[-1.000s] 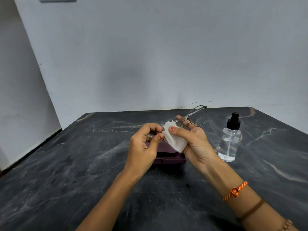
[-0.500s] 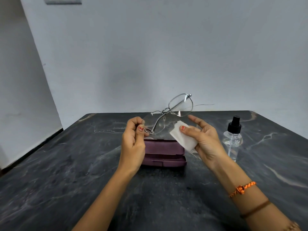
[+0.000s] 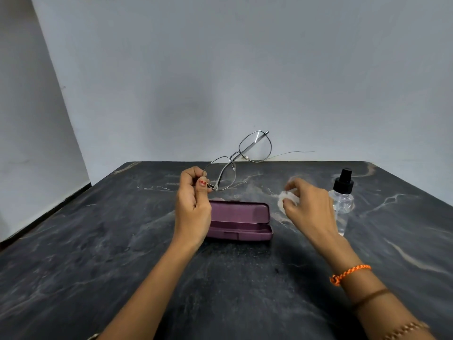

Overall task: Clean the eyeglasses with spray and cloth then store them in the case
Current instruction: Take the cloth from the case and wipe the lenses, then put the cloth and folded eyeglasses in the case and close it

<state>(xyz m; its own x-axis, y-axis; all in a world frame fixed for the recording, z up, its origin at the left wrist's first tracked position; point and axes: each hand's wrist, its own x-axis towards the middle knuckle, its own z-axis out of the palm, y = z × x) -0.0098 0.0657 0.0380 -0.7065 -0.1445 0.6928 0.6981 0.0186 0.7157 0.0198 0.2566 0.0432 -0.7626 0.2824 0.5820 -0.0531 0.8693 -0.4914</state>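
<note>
Tabletop (image 3: 98, 253): a dark marbled surface is being used to carry the case and the bottle.
Left hand (image 3: 193, 204): it is being held above the tabletop, at 9 o'clock of the case, with the fingers curled; one end of the frame is being pinched between thumb and fingertips.
Eyeglasses (image 3: 239, 160): they are being held up in the air, tilted toward 1 o'clock from the left hand, above the case.
Case (image 3: 241, 220): the purple case is lying open on the tabletop between the two hands.
Right hand (image 3: 308, 207): it is being held at 3 o'clock of the case, the fingers curled round the cloth.
Cloth (image 3: 285, 198): the white cloth is being gripped, bunched and blurred, at the fingertips.
Spray bottle (image 3: 343, 192): it is standing upright at 3 o'clock, just beyond the right hand.
</note>
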